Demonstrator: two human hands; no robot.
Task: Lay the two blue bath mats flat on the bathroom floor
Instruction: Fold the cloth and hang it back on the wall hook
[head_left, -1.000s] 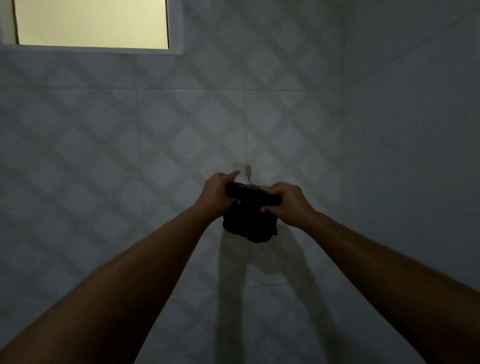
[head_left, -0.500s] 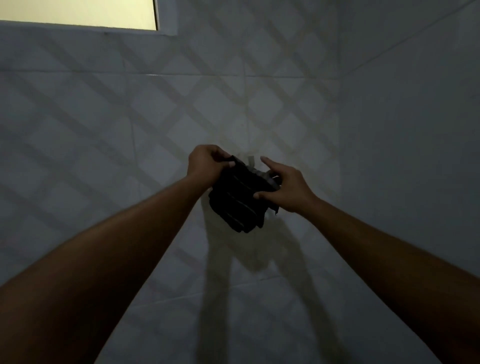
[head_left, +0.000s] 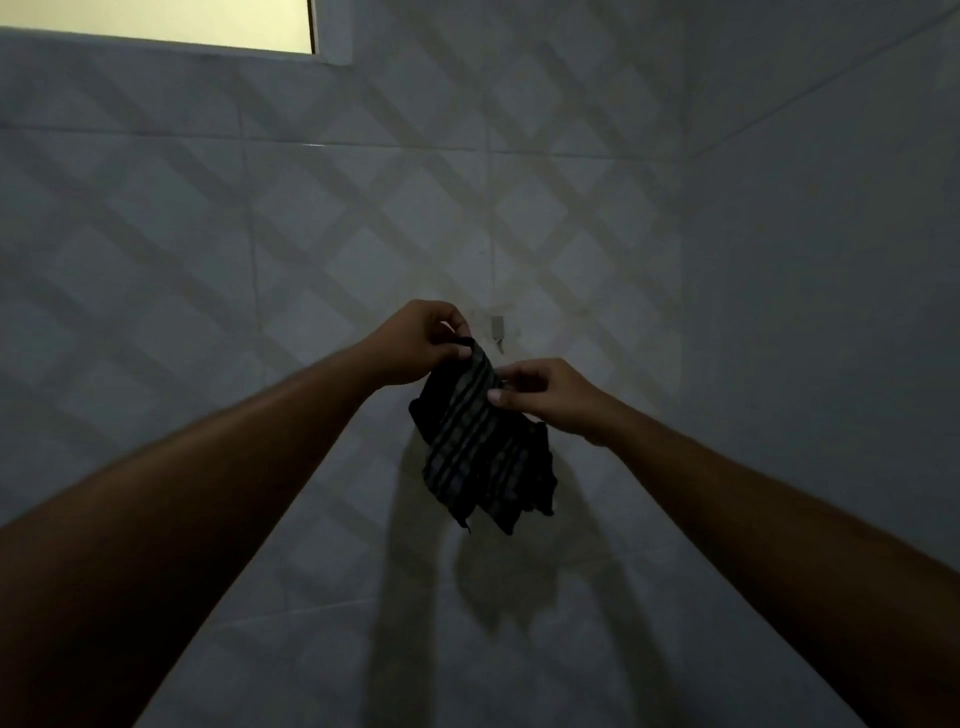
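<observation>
Mat: a dark bath mat (head_left: 480, 447), with pale stripes crossing its darker ground; colour hard to judge in the dim light. It hangs limp and crumpled, ragged at the lower edge.
Where: held up in the air in front of the tiled wall (head_left: 218, 234), between the two hands, just below a small wall hook (head_left: 497, 328).
Left hand: the left hand (head_left: 423, 340) pinches the mat's top corner, fingers closed on the cloth.
Right hand: the right hand (head_left: 545, 395) grips the mat's right edge lower down, fingers curled onto the fabric.
Surfaces: glossy pale tiles with a diagonal lattice pattern; plain tiles on the right wall (head_left: 831, 260).
Window: a lit window (head_left: 171, 21) at far upper left.
Shadow: the mat and arms cast shadows on the wall below.
</observation>
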